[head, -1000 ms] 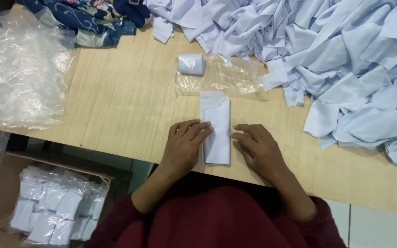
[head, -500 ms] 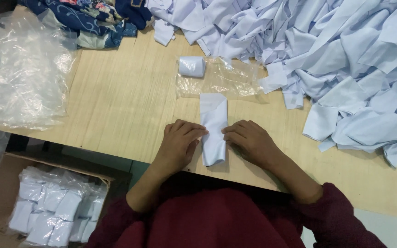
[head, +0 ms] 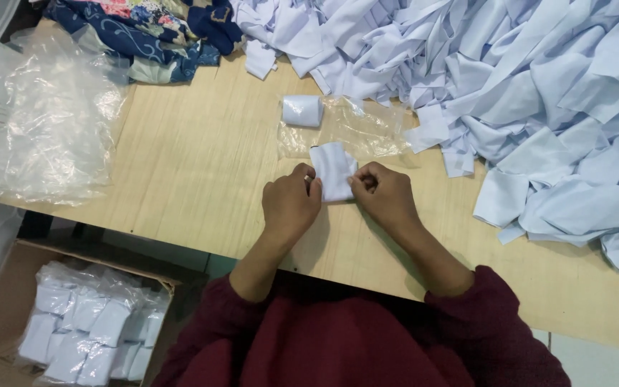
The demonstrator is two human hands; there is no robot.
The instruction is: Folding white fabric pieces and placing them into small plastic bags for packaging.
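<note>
So we had a small folded white cloth piece (head: pixel 333 172) pinched between both hands, sitting on the wooden table (head: pixel 180 158) roughly at the middle of the view. The left hand (head: pixel 291 204) had its fingers curled tight onto the cloth's left edge, and the right hand (head: pixel 385 197) was closed the same way on the right edge, knuckles up, so the lower part of the cloth was hidden between them.

Just past the cloth at 12 o'clock lay a crumpled clear plastic bag (head: pixel 363 129), flat on the table, and at its 11 o'clock end sat a finished white cloth roll (head: pixel 302 110), touching the bag.

From 12 round to 3 o'clock we had a big loose heap of white fabric pieces (head: pixel 524 93) spilling across the table. At about 10 o'clock, well apart, was a pile of dark blue patterned fabric (head: pixel 145 32), and at 9 o'clock a bunch of clear plastic bags (head: pixel 44 122) hanging over the table edge.

Down at 8 o'clock, below the table, a cardboard box (head: pixel 1 315) held bagged white cloth rolls (head: pixel 87 333). Our maroon sleeves (head: pixel 352 344) filled the bottom.
</note>
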